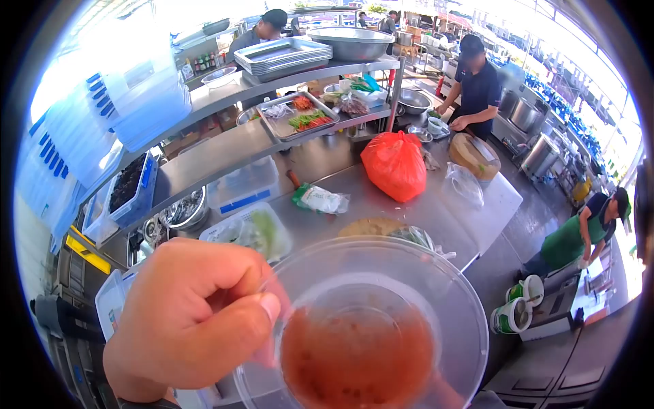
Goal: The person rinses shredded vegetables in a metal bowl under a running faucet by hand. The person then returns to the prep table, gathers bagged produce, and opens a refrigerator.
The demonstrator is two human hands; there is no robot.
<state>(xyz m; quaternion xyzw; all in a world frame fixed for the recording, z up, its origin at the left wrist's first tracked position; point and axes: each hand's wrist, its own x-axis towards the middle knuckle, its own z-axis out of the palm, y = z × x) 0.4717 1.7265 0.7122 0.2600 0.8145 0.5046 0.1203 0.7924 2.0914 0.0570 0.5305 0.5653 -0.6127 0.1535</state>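
plastic container [458,300] in left grip [197,313]

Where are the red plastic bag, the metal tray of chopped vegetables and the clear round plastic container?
Red plastic bag [394,168]: head view, middle of its bulge.
Metal tray of chopped vegetables [278,127]: head view, bare floor.
Clear round plastic container [459,310]: head view, wall, right side.

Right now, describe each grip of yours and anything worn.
The left grip is gloveless, with a short thumbnail and no ring showing; a dark cuff or band edges the wrist. Of the right grip, only a blurred part shows through clear plastic.
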